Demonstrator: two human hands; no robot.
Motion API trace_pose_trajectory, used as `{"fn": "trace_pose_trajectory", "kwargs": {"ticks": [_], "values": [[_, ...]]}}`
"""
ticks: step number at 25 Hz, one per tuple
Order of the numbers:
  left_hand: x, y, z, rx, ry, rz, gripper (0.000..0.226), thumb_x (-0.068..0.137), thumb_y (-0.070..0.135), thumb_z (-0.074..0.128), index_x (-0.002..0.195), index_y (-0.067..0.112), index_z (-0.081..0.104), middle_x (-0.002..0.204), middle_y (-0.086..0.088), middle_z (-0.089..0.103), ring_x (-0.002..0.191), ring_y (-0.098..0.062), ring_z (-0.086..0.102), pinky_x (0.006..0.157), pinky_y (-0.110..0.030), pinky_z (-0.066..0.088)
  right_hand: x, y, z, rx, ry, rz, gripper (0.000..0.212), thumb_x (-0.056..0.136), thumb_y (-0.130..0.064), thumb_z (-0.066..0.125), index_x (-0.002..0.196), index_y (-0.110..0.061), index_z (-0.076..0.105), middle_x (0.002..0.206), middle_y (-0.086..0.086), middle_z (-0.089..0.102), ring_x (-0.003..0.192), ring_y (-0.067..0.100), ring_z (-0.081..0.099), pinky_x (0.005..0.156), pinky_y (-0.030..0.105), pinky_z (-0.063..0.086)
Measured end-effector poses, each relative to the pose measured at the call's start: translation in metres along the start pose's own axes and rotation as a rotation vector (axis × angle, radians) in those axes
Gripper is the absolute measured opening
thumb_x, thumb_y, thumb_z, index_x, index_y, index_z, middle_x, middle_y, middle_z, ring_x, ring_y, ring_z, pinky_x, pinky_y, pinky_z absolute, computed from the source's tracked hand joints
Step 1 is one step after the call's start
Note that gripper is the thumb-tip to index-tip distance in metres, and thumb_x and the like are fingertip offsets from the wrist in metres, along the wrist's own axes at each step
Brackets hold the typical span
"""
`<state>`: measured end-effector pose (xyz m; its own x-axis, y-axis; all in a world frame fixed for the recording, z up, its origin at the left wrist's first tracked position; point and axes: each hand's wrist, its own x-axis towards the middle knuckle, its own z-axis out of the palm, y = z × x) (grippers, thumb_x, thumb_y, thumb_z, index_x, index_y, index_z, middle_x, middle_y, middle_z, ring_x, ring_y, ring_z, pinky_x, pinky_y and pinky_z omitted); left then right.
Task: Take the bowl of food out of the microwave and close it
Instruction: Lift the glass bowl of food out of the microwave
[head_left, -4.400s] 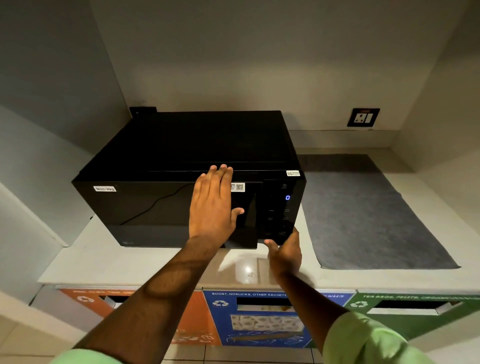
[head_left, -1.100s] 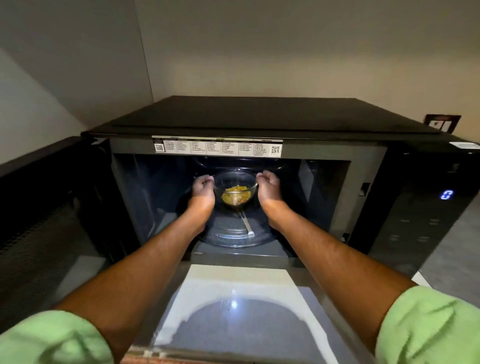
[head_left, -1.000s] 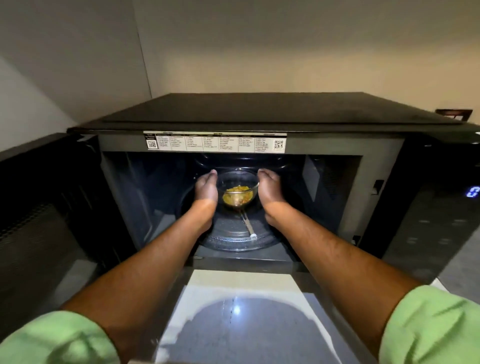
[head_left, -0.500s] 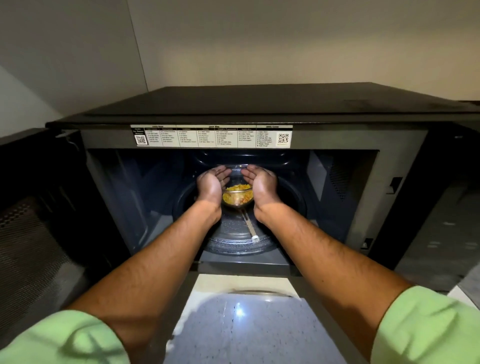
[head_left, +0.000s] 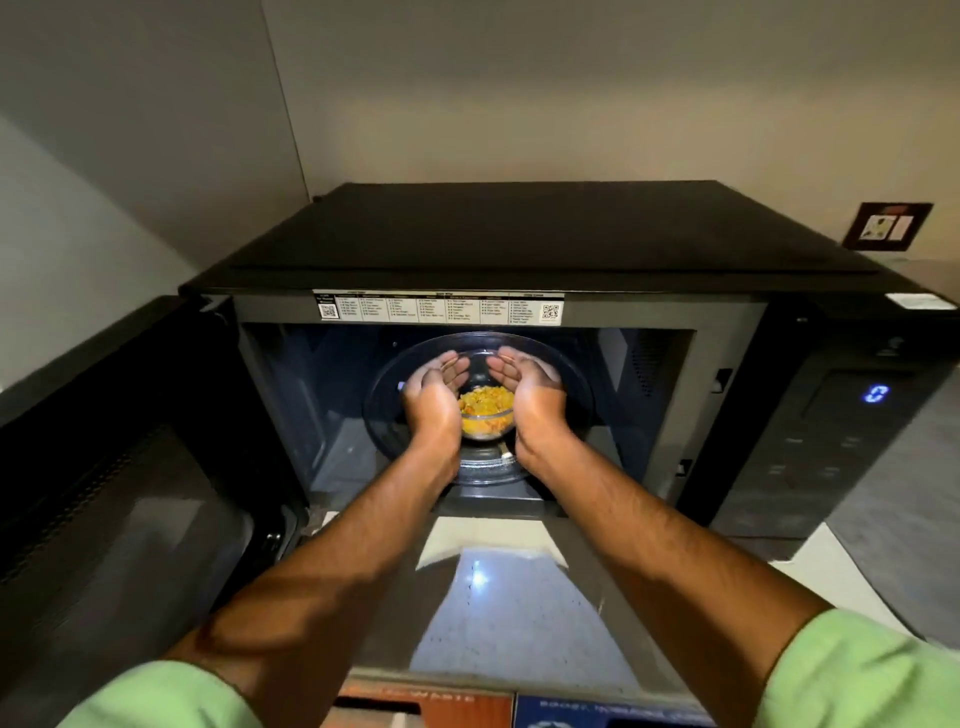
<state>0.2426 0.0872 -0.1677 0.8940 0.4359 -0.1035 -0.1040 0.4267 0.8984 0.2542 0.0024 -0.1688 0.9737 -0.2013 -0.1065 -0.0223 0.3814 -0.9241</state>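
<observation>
A black microwave (head_left: 519, 244) stands on the counter with its door (head_left: 114, 483) swung wide to the left. Inside, over the glass turntable (head_left: 384, 415), a small clear glass bowl (head_left: 485, 415) holds yellow food. My left hand (head_left: 434, 392) cups the bowl's left side and my right hand (head_left: 527, 389) cups its right side, fingers curled around the rim. The bowl appears lifted slightly off the turntable and sits near the front of the cavity. Both forearms reach in through the opening.
The control panel (head_left: 831, 431) with a blue lit digit is on the microwave's right. A white counter (head_left: 498, 608) lies in front, a grey mat (head_left: 904, 519) to the right. A wall socket (head_left: 887, 227) is at the back right. Waste-bin labels (head_left: 415, 701) show below.
The microwave door went from shut to wide open. Both hands closed around the bowl and have drawn it forward toward the opening; the view has pulled back a little.
</observation>
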Motion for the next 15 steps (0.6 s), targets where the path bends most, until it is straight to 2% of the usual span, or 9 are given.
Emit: {"fn": "trace_pose_trajectory", "kwargs": {"ticks": [2, 4, 8, 12, 15], "values": [[-0.025, 0.0, -0.007, 0.012, 0.024, -0.02, 0.039, 0.098, 0.005, 0.032, 0.118, -0.004, 0.065, 0.108, -0.021, 0.071, 0.1, -0.031, 0.069, 0.093, -0.039, 0.056, -0.022, -0.001, -0.012, 0.001, -0.003, -0.007, 0.032, 0.103, -0.009, 0.038, 0.11, -0.007, 0.069, 0.107, 0.014, 0.074, 0.108, 0.029, 0.07, 0.088, 0.027, 0.055], [-0.048, 0.004, -0.013, 0.044, 0.045, -0.061, 0.037, 0.096, 0.007, 0.037, 0.114, 0.005, 0.069, 0.108, -0.02, 0.073, 0.1, -0.033, 0.071, 0.087, -0.039, 0.059, -0.044, -0.005, -0.021, -0.01, 0.008, -0.01, 0.031, 0.101, -0.009, 0.04, 0.104, -0.015, 0.07, 0.107, 0.014, 0.075, 0.105, 0.027, 0.072, 0.084, 0.026, 0.056], [-0.097, 0.018, -0.021, 0.051, 0.004, -0.09, 0.034, 0.092, 0.011, 0.041, 0.111, 0.011, 0.07, 0.109, -0.017, 0.075, 0.105, -0.032, 0.071, 0.095, -0.046, 0.056, -0.093, -0.023, -0.037, -0.035, 0.019, 0.044, 0.03, 0.098, -0.015, 0.044, 0.107, -0.019, 0.072, 0.109, 0.01, 0.076, 0.092, 0.018, 0.075, 0.059, 0.015, 0.056], [-0.158, 0.044, -0.031, 0.103, -0.016, -0.104, 0.035, 0.099, 0.017, 0.037, 0.118, 0.013, 0.066, 0.111, -0.015, 0.074, 0.104, -0.031, 0.072, 0.096, -0.05, 0.056, -0.158, -0.054, -0.053, 0.007, 0.029, 0.054, 0.029, 0.099, -0.015, 0.049, 0.117, -0.013, 0.071, 0.109, 0.009, 0.078, 0.088, 0.013, 0.077, 0.062, 0.016, 0.057], [-0.198, 0.059, -0.032, 0.12, -0.027, -0.126, 0.031, 0.101, 0.019, 0.039, 0.113, 0.018, 0.068, 0.111, -0.013, 0.074, 0.103, -0.031, 0.072, 0.09, -0.045, 0.059, -0.198, -0.072, -0.064, -0.001, 0.049, 0.068, 0.029, 0.102, -0.018, 0.047, 0.118, -0.014, 0.071, 0.109, 0.008, 0.077, 0.085, 0.012, 0.077, 0.063, 0.018, 0.058]]}}
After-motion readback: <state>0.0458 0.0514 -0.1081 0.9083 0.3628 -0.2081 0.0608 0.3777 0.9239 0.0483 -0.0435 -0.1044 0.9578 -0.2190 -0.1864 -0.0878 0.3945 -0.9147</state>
